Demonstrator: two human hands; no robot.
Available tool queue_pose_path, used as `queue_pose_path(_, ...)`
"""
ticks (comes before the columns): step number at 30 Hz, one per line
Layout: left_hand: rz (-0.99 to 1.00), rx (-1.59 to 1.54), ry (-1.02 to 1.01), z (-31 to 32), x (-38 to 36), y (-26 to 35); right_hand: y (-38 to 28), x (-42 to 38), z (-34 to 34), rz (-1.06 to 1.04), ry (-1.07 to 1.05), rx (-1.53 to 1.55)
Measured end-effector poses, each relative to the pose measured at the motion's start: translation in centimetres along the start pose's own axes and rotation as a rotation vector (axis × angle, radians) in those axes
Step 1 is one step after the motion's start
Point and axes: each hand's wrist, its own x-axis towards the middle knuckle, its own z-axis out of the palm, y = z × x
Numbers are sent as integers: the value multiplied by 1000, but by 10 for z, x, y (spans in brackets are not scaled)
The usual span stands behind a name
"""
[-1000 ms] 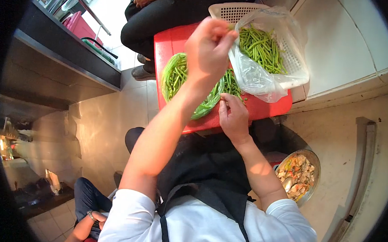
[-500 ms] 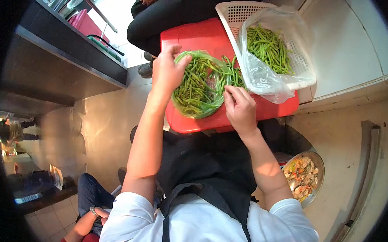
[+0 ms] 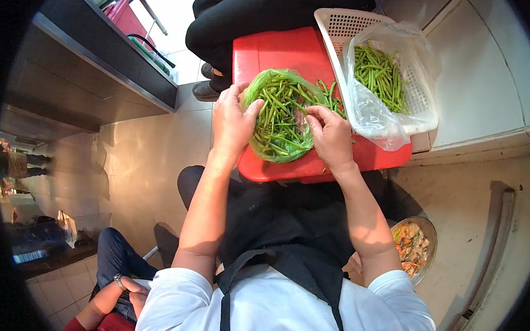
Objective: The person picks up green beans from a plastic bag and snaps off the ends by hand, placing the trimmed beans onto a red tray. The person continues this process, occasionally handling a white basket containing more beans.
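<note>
A thin green plastic bag (image 3: 277,156) full of green beans (image 3: 274,121) sits with its mouth open on a red plastic stool (image 3: 288,48). My left hand (image 3: 234,121) grips the bag's left side, thumb over the rim and fingers outside. At the bag's right edge, my right hand (image 3: 332,137) is closed in a pinch, with one bean's end seeming to lie at its fingertips. Loose beans (image 3: 330,96) lie on the stool, partly behind the bag. Beside them, more beans (image 3: 380,76) fill a clear plastic bag (image 3: 367,117) inside a white perforated basket (image 3: 347,24).
Across the stool sits a person in dark trousers (image 3: 223,33). Another person's hand (image 3: 131,287) rests at the lower left. A metal bowl of mixed food scraps (image 3: 414,249) stands by my right arm. A dark counter (image 3: 97,69) runs along the left.
My left hand has come slightly lower on the bag's rim. My right fingertips have moved in over the bag's edge. The view has shifted, so stool and basket appear farther right.
</note>
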Motion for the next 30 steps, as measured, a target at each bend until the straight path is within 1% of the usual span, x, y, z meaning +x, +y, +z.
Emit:
queue_pose_path(1,30,11,28,0,-1,4,-3,-2,0,10,9,29)
queue_pose_path(4,-19,-151,-21,-8,-8,24,-15,-4,-2,105,8,159)
queue_pose_path(5,-65,-233,-60,-7,-10,31,-15,-5,0,147,-12,251)
queue_pose_path(6,-45,-281,-89,-7,-12,36,-14,-6,1,188,-30,343)
queue_pose_path(8,-223,-417,-276,-8,-15,51,-16,-8,2,243,-63,510)
queue_pose_path(9,-214,-534,-319,-1,-16,51,-21,-8,2,256,-79,584)
queue_pose_path(10,-219,-588,-331,4,-18,53,-24,-9,3,269,-95,658)
queue_pose_path(12,-225,-696,-356,12,-22,57,-27,-10,6,257,-105,715)
queue_pose_path(13,-243,-694,-340,15,-25,57,-27,-11,5,252,-108,743)
queue_pose_path(16,-240,-786,-367,20,-26,53,-28,-15,1,323,-188,717)
queue_pose_path(19,-267,-839,-396,9,-24,53,-51,-16,-16,134,-20,206)
queue_pose_path(22,-108,-354,-475,-18,-21,64,-51,0,-34,-433,97,-139)
queue_pose_path(23,-48,-283,-439,-18,-23,65,-58,3,-41,-485,1,-226)
queue_pose_path(26,215,-146,-362,-16,-27,67,-57,15,-44,-685,-56,-429)
queue_pose_path(27,247,-126,-335,-18,-28,71,-54,17,-41,-721,-62,-495)
queue_pose_path(30,309,11,-305,-20,-31,70,-53,17,-40,-743,-113,-513)
